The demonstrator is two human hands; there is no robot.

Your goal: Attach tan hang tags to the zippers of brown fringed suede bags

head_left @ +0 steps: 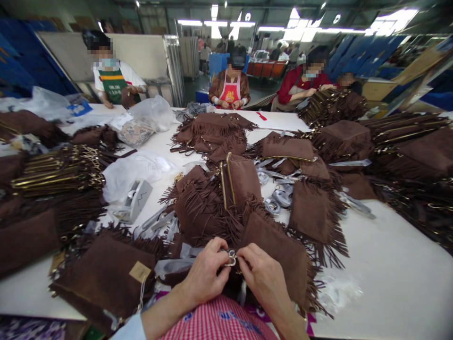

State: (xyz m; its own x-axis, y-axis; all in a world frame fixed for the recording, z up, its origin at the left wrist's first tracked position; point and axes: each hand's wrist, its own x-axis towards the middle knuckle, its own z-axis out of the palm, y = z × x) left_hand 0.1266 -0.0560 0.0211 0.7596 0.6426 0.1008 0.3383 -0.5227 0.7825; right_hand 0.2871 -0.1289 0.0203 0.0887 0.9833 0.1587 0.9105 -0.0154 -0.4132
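My left hand [211, 267] pinches a small gold metal clasp [231, 258] near the table's front edge. From the other side the fingertips of my right hand [260, 271] close in a pinch at the clasp's right end; whatever lies between them is too small to make out. Just behind my right hand lies a brown fringed bag [276, 255]. To the left of my hands rests another brown bag [106, 274] with a tan tag [139, 272] on a white string. A bag with gold zippers [244, 179] stands beyond my hands in the pile.
A tape dispenser [136, 200] stands left of the pile. Stacked bags with gold zippers [49, 172] fill the left side, and more brown bags [421, 156] the right. Clear plastic wrap [336, 293] lies on the white table [399, 283]. Several people work across it.
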